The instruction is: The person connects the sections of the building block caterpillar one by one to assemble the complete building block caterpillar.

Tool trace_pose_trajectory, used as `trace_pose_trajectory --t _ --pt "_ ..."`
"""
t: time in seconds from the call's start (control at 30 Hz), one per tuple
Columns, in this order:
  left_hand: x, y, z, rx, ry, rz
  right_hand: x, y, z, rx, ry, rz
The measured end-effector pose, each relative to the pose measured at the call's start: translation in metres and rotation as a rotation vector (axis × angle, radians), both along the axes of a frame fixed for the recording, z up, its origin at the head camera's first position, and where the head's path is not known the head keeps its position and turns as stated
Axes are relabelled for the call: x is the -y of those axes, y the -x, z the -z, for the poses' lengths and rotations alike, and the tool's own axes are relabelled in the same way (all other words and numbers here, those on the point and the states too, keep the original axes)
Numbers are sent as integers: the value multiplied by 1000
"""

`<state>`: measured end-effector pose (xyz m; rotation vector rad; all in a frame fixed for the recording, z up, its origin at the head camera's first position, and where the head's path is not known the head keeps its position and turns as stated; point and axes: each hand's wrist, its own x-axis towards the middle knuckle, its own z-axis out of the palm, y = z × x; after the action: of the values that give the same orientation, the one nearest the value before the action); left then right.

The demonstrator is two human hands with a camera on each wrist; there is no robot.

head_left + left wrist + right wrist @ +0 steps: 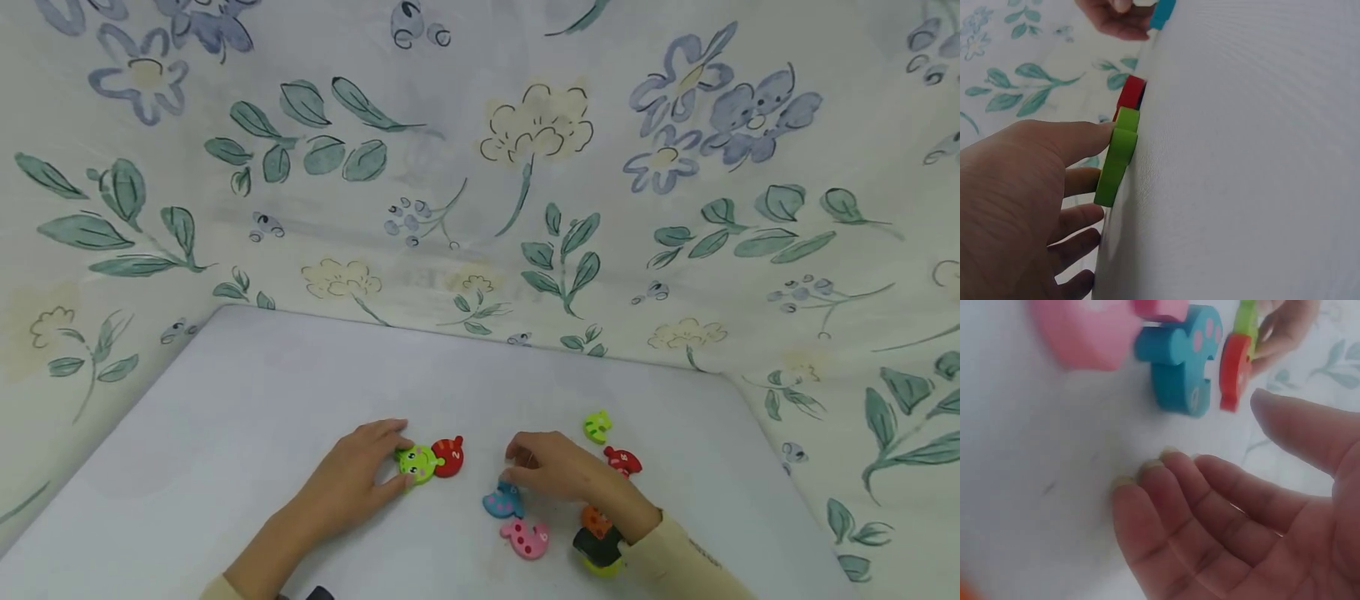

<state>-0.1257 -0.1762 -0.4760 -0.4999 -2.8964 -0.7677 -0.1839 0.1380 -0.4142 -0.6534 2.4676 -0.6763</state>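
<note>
My left hand (pixel 348 479) pinches a green smiling-face puzzle piece (pixel 416 465) between thumb and fingers on the white table. Joined to its right side is a red striped piece (pixel 448 457) bearing a number 2. In the left wrist view the green piece (pixel 1116 153) shows edge-on, thick and flat. My right hand (pixel 558 468) hovers over the table beside a blue piece (pixel 502 502) with pink spots. The right wrist view shows its fingers loosely bent, apart from the blue piece (pixel 1179 381). A pink spotted piece (pixel 527 542) lies just nearer me.
Right of my right hand lie a light green piece (pixel 597 427) and a red piece (pixel 623 461). An orange piece (pixel 597 522) and a yellow-green piece (pixel 602 568) are partly hidden by the black wrist camera (pixel 598 547). Floral cloth (pixel 450 208) hangs behind the white table (pixel 300 367).
</note>
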Motion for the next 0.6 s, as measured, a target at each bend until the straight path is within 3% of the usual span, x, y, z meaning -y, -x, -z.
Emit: trace_pose_trajectory --t 0.2,0.4,0.6 --pt "0 4 -3 -20 4 8 -21 -14 -5 -3 -4 22" --pt "1 4 -2 -17 -33 30 -19 -38 -9 -10 -158 55" --pt "-1 0 -1 9 -45 23 -7 -62 -1 -166 -346 8"
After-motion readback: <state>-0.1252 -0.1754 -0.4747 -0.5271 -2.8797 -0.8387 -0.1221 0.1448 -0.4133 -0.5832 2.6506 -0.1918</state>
